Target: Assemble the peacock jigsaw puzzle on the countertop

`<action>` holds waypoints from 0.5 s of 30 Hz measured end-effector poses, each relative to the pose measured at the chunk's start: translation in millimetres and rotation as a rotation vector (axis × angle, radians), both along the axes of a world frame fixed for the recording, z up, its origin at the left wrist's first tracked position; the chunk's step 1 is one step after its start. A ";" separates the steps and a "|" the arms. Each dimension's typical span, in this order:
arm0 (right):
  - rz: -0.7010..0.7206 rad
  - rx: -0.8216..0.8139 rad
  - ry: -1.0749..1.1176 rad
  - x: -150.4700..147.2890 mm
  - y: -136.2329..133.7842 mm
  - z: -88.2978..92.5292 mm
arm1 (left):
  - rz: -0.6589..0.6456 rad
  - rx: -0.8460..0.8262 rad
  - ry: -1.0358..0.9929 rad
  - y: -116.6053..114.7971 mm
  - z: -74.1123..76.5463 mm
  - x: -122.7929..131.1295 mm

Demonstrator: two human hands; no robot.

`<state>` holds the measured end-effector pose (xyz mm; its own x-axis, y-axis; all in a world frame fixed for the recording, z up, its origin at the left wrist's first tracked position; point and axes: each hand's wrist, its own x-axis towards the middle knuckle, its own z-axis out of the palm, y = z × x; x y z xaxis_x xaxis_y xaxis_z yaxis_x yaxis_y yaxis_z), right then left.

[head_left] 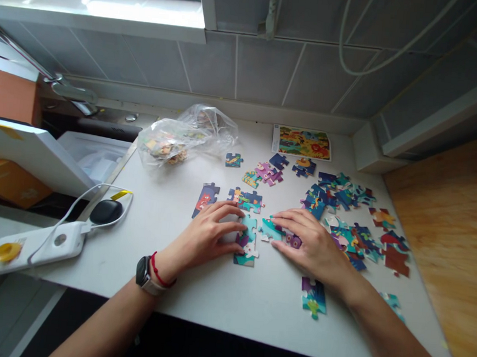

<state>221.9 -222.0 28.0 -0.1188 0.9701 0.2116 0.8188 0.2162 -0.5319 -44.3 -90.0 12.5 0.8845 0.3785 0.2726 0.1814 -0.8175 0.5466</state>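
Observation:
My left hand (207,231), with a watch and a red cord at its wrist, curls its fingers and thumb against the left edge of two joined jigsaw pieces (250,251), teal with a white figure. Just right of them, my right hand (306,239) grips other jigsaw pieces (272,229), teal and purple, flat on the table; a small gap separates the two groups. Its fingers partly cover them. Above my left hand lie a joined strip of pieces (250,200) and a dark blue piece with a red figure (206,198).
Loose pieces (345,192) pile up at the right, and one purple-and-teal group (314,297) lies near the front edge. A picture card (302,142) and a clear plastic bag (188,136) with pieces lie at the back. A power strip (35,248) sits at the left.

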 end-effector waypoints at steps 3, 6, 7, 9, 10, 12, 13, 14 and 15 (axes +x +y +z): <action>0.006 -0.014 0.016 0.4 -0.3 -0.1 | -0.001 0.009 0.007 -0.4 -0.3 0.0; -0.001 -0.014 0.028 -0.8 -0.5 -1.4 | -0.008 0.020 0.013 -1.0 -0.6 -0.2; -0.001 -0.014 0.031 -1.1 -0.4 -1.8 | -0.010 0.022 0.014 -1.1 -0.8 -0.2; 0.001 -0.020 0.033 -1.4 0.0 -2.0 | -0.011 0.023 0.013 -1.3 -0.9 -0.3; 0.003 -0.021 0.035 -1.3 0.2 -1.8 | -0.012 0.022 0.011 -1.4 -0.8 -0.3; 0.007 -0.023 0.039 -0.7 0.7 -1.1 | -0.012 0.020 0.005 -1.5 -0.5 -0.2; 0.008 -0.022 0.042 -0.2 0.9 -0.5 | -0.013 0.020 0.004 -1.6 -0.3 -0.2; 0.010 -0.020 0.046 0.4 1.0 0.1 | -0.012 0.021 0.005 -1.6 -0.1 -0.1; 0.013 -0.018 0.051 1.0 1.2 1.0 | -0.010 0.022 0.006 -1.6 0.1 -0.1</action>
<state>222.9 -220.8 28.9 -0.1208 0.9723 0.2002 0.7877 0.2166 -0.5768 -44.5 -91.6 12.5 0.8901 0.3634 0.2751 0.1761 -0.8309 0.5278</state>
